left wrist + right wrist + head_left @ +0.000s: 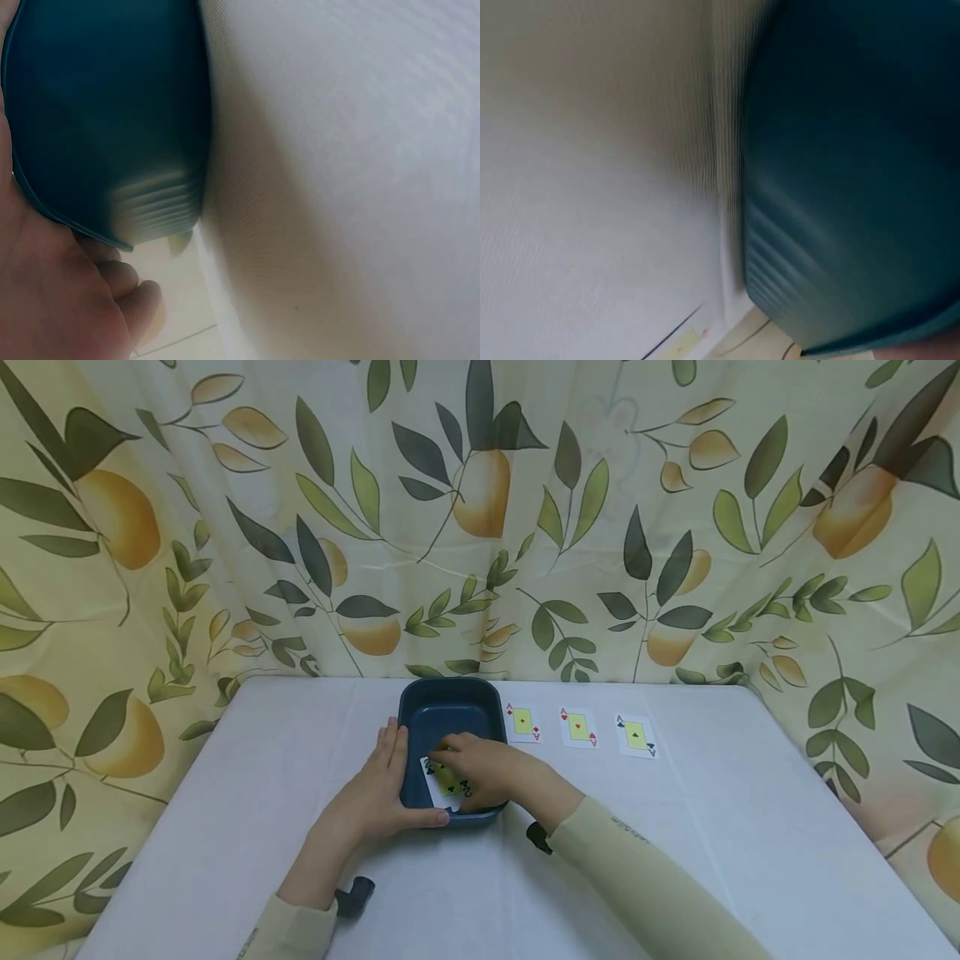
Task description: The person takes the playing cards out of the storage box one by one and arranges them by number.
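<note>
A dark blue rectangular box (450, 692) stands on the table. My left hand (369, 793) rests against its left side, fingers straight along the wall and thumb stretched along the near rim. Inside, my right hand (480, 768) grips a playing card (442, 789), a club with a yellow centre, fingertips at its far edge and thumb near its lower right corner. The hand covers part of the card. Both wrist views show mostly the outer wall of the box, where ridges (154, 202) mark its far end.
Right of the box, a row of face-up cards lies on the white tablecloth: ace of diamonds (522, 724), right beside the box, ace of hearts (578, 727) and ace of clubs (637, 737). A fruit-patterned curtain (480, 568) hangs behind the table's far edge.
</note>
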The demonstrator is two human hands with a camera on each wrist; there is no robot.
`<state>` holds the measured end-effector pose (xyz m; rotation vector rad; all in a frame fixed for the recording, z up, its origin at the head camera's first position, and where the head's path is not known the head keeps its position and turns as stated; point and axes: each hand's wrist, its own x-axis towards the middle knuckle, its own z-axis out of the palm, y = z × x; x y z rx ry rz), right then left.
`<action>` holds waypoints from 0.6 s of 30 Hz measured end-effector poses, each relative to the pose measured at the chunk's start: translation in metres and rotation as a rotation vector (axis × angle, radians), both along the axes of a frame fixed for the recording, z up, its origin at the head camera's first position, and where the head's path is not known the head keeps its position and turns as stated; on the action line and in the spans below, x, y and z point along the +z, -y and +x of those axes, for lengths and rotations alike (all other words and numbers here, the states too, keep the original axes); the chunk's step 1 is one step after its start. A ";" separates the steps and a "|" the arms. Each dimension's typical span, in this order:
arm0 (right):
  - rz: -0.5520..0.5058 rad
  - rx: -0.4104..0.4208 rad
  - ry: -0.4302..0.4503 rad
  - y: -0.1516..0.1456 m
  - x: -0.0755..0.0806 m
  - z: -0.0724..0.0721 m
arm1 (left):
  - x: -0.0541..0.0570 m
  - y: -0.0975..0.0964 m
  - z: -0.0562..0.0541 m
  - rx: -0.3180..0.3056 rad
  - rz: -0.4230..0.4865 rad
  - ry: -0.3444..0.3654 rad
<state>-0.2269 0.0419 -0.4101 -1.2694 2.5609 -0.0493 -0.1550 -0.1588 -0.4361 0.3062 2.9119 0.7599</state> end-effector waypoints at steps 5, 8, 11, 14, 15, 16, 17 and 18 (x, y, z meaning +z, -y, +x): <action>0.024 -0.018 0.004 0.003 -0.003 0.001 | 0.002 -0.001 0.000 -0.007 -0.001 0.004; 0.034 -0.029 0.014 0.005 -0.003 0.002 | 0.002 -0.002 0.000 -0.008 0.002 0.002; 0.034 -0.031 0.015 0.006 -0.003 0.002 | 0.002 -0.002 -0.001 -0.009 0.003 0.004; 0.037 -0.030 0.007 0.007 -0.004 0.001 | 0.002 -0.001 0.000 -0.008 0.006 0.005; 0.038 -0.030 0.000 0.008 -0.004 0.001 | 0.002 -0.001 0.000 -0.008 0.008 0.004; 0.041 -0.030 -0.006 0.008 -0.005 0.001 | 0.002 -0.001 0.000 -0.010 0.009 0.002; 0.043 -0.029 -0.011 0.009 -0.005 0.001 | 0.002 -0.001 0.000 -0.011 0.010 0.001; 0.046 -0.026 -0.018 0.010 -0.005 0.001 | 0.002 0.000 0.000 -0.011 0.009 0.000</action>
